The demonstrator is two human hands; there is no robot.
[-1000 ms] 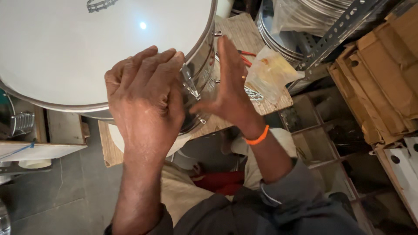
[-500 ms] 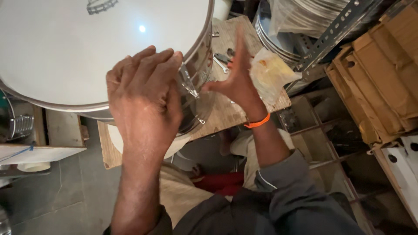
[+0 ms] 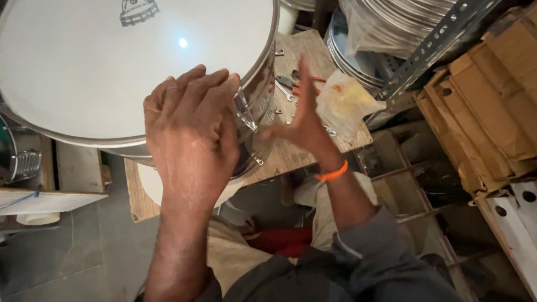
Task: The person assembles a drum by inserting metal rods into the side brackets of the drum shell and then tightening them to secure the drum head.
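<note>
Since a second ago your right hand (image 3: 305, 120) has pulled clear of the drum (image 3: 134, 67), fingers spread, holding nothing. Your left hand (image 3: 190, 140) lies unclenched across its chrome rim on the wooden board (image 3: 291, 151); unsupported, the drum could tip.

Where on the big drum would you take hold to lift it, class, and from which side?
Grip the drum by its chrome rim, one hand on each side, probably: the wide flat head offers no hold, and the left hand already rests on the near rim.
</note>
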